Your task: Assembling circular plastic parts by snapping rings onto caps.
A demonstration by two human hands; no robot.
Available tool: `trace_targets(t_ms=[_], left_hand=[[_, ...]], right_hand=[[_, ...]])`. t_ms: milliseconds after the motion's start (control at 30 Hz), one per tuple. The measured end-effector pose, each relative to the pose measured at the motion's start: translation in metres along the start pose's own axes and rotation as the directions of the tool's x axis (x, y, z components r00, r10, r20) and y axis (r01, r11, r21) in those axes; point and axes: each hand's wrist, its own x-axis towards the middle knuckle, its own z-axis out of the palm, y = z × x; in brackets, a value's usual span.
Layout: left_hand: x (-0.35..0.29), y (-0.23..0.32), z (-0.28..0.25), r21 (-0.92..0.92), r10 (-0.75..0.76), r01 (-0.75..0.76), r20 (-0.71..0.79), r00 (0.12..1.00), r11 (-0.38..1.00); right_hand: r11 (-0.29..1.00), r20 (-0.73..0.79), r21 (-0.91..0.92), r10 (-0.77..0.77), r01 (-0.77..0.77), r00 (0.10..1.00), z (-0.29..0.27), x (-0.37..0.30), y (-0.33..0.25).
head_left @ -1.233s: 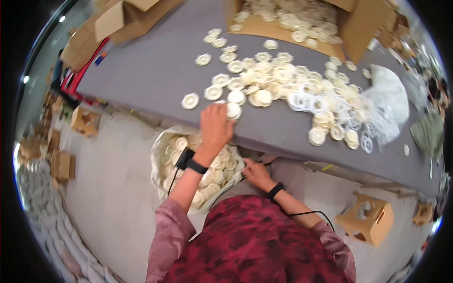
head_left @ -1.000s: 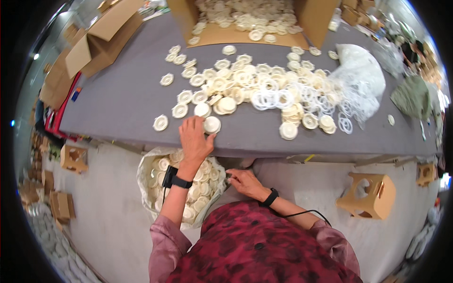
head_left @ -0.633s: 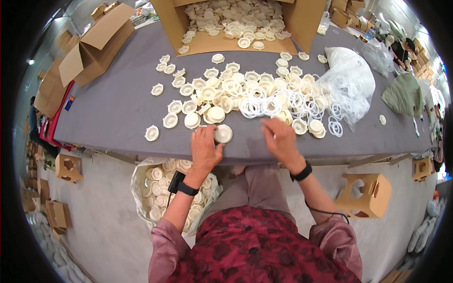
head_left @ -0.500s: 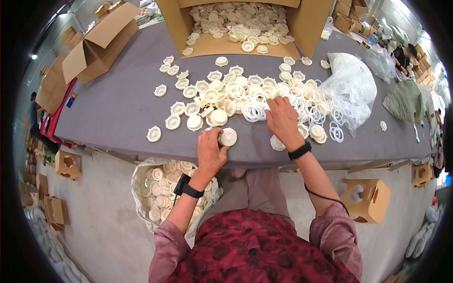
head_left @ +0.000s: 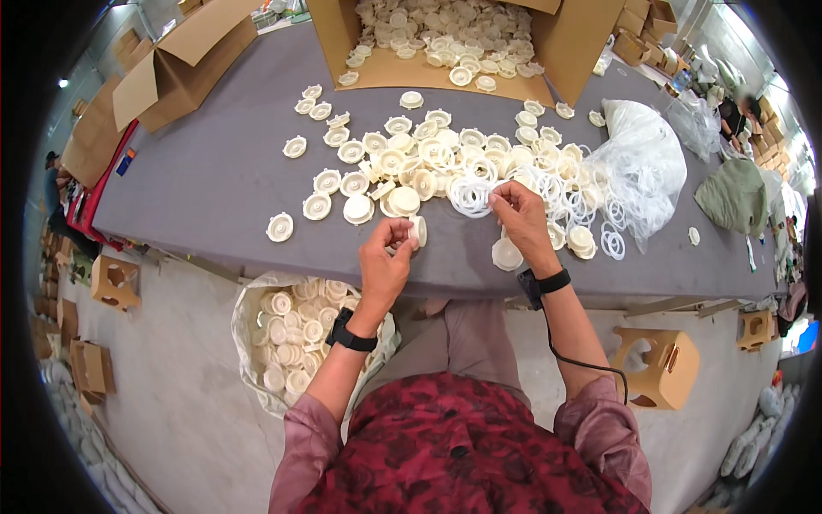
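Round cream cap [head_left: 418, 231], pinched at its rim by the left hand [head_left: 385, 261], tilted nearly on edge; thin white rings [head_left: 468, 202], overlapping in a loose cluster at two o'clock from the cap, lying near-flat beside heaped cream caps [head_left: 428, 154]; the right hand [head_left: 524, 224] has its fingertips at the cluster's three o'clock margin, any grip unclear.

Open carton [head_left: 193, 75] left; olive cloth [head_left: 734, 197] right; tan stool [head_left: 675, 379] on floor [head_left: 193, 368].

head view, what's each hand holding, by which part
Left hand holds a cream cap by its left edge; whether the right hand holds a white ring is unclear.
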Motion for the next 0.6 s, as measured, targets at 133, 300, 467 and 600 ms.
trace_targets(t_ms=[133, 300, 467, 600], left_hand=[[0.000, 0.022, 0.006, -0.294, -0.107, 0.098, -0.015, 0.994, 0.951], [-0.016, 0.033, 0.010, -0.616, -0.254, 0.265, 0.108, 0.961, 0.741], [-0.044, 0.028, 0.016, -0.714, -0.301, 0.349, 0.200, 0.932, 0.607], [-0.058, 0.025, 0.020, -0.768, -0.321, 0.358, 0.209, 0.924, 0.531]], right_hand=[[0.957, 0.109, 0.261, 0.105, -0.130, 0.988, 0.006, -0.024, -0.019], [0.955, 0.119, 0.280, 0.069, -0.101, 0.990, 0.020, -0.055, -0.027], [0.735, -0.137, -0.513, -0.581, 0.444, 0.802, 0.037, -0.077, -0.026], [0.562, 0.101, -0.551, -0.689, 0.617, 0.718, 0.051, -0.099, -0.027]])
